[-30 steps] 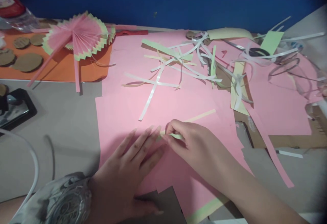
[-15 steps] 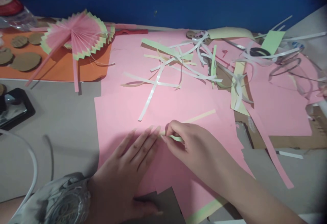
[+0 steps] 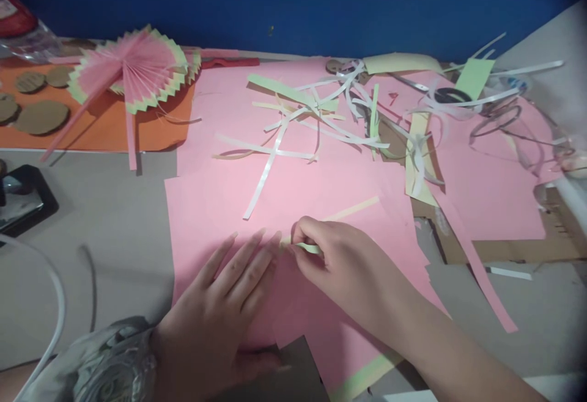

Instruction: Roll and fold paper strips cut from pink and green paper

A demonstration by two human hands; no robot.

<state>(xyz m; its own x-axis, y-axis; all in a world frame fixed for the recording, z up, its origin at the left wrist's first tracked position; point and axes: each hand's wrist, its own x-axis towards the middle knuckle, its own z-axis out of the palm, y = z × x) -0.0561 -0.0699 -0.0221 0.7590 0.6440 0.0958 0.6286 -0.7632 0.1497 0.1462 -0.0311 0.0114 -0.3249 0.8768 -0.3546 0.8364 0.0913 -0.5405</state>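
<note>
My left hand (image 3: 229, 292) lies flat with its fingers stretched out on a sheet of pink paper (image 3: 202, 200). Just to its right, the thumb and index finger of my right hand (image 3: 325, 255) pinch a narrow pale green paper strip (image 3: 309, 247). One end of the strip reaches toward my left fingertips, and part of it is hidden in the grip. A pale yellow strip (image 3: 353, 208) slants across the pink paper behind my right hand. White strips (image 3: 266, 182) lie tangled with green and yellow ones farther back.
Pink pleated paper fans with green edges (image 3: 151, 66) rest on orange paper (image 3: 156, 136) beside cardboard discs (image 3: 43, 116). A black device (image 3: 30, 197) and a white cable (image 3: 59, 298) are at left. Scissors (image 3: 452, 95) and cardboard (image 3: 477, 252) lie right. A blue panel (image 3: 293, 5) stands behind.
The whole view has shifted slightly, so everything sits a little farther left. Both hands keep nearly the same pose, with the strip still pinched in my right fingers.
</note>
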